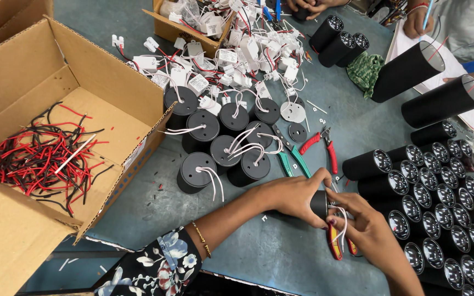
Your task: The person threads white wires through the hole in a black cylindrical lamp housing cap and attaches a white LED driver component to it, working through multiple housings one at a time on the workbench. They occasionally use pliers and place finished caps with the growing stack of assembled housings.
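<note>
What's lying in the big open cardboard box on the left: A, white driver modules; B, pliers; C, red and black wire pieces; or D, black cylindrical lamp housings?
C: the cardboard box holds a loose tangle of red and black wire pieces, while the black lamp housings stand outside it on the table.

1. Bright, even light from overhead fills the frame; shadows on the worktop (281,257) are soft and short.
2. Small glare spots dot the lamp lenses (445,219) at right.
3. Edges bow outward from wide-angle distortion; focus stays sharp throughout.
</note>
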`<state>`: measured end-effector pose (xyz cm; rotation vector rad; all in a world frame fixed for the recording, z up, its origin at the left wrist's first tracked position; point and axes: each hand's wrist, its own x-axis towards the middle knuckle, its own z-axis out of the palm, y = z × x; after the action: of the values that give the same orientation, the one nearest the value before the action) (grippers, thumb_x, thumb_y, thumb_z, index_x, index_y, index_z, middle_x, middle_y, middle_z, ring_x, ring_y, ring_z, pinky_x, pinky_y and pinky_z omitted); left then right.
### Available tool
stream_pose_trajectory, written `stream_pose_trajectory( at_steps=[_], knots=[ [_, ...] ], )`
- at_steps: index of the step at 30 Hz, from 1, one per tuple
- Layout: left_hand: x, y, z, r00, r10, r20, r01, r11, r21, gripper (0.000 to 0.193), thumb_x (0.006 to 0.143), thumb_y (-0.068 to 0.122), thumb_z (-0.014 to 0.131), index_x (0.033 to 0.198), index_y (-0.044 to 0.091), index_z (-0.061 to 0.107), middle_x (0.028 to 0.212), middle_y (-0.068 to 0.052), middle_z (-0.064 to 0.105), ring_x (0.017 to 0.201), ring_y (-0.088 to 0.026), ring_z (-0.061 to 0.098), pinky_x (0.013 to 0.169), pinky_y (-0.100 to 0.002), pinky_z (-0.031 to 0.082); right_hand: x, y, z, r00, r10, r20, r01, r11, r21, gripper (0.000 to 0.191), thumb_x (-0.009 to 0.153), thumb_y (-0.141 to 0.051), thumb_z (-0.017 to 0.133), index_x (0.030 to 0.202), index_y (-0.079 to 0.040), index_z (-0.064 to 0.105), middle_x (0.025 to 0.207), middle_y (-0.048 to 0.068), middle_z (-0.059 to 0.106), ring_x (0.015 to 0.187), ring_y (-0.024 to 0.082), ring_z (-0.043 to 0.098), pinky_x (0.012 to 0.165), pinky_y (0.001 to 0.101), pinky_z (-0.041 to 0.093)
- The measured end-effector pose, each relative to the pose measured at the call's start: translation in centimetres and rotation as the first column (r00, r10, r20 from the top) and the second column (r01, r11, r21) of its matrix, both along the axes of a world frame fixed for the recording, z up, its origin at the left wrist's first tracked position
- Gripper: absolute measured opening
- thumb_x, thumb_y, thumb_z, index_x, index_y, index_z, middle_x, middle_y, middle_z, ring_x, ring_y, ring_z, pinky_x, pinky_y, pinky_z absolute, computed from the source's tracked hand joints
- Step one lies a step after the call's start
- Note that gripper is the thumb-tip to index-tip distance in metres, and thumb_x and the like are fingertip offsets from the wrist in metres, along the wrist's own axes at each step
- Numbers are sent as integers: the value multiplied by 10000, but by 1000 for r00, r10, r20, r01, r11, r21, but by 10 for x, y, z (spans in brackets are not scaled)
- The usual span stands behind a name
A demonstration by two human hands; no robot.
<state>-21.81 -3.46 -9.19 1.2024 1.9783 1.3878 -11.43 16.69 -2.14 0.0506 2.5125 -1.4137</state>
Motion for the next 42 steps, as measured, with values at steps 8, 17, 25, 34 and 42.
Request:
stream_pose_trajectory(
  at_steps=[8, 17, 25, 34, 42],
  knots=[
    [1, 0, 2, 1000, 2, -8, -2, 1000, -6, 1006, 608, 552, 801, 1352, 63, 332, 949, -243, 706, 871, -388, 728, 778, -441, 567, -7, 6, 3, 995, -67, 71, 72, 996, -62, 525, 798, -37, 733, 1316, 2, 660, 1299, 76, 606, 1124, 175, 683, 942, 331, 575],
    [3, -1, 2, 1000, 17, 1, -17, 1000, -19, 984, 629, 574, 798, 1340, 51, 362, 855, -245, 709, 842, -386, 723, 775, -444, 551, -1, 10, -30, 963, -267, 43, 248, 935, 252, 318, 968, -230, 700, 1054, 68, 769, 848, 186, 703, 763, 193, 651, 701, 345, 530],
    [2, 3, -4, 999, 35, -8, -35, 997, 65, 999, 620, 538, 817, 1347, 35, 350, 1065, -251, 701, 956, -403, 715, 818, -447, 560, -5, -16, -19, 971, -129, -201, 124, 992, -35, 356, 890, -80, 693, 1228, 21, 645, 1128, 68, 675, 1069, 139, 634, 921, 301, 539],
    [1, 3, -3, 1000, 12, -29, -13, 1000, -6, 1013, 612, 545, 820, 1363, 56, 347, 1013, -258, 706, 936, -399, 718, 814, -447, 557, -10, 4, 6, 994, -84, 76, 91, 991, -98, 469, 807, -42, 737, 1266, 34, 676, 1169, 78, 688, 1069, 185, 692, 932, 329, 567],
    [4, 2, -1, 1000, 18, -18, -18, 1000, -7, 968, 623, 550, 797, 1340, 59, 372, 848, -243, 710, 841, -395, 724, 764, -447, 549, -8, 10, -27, 973, -220, 64, 219, 975, 25, 346, 1000, -254, 685, 1103, 76, 693, 786, 117, 674, 729, 173, 609, 655, 327, 512]
  ],
)
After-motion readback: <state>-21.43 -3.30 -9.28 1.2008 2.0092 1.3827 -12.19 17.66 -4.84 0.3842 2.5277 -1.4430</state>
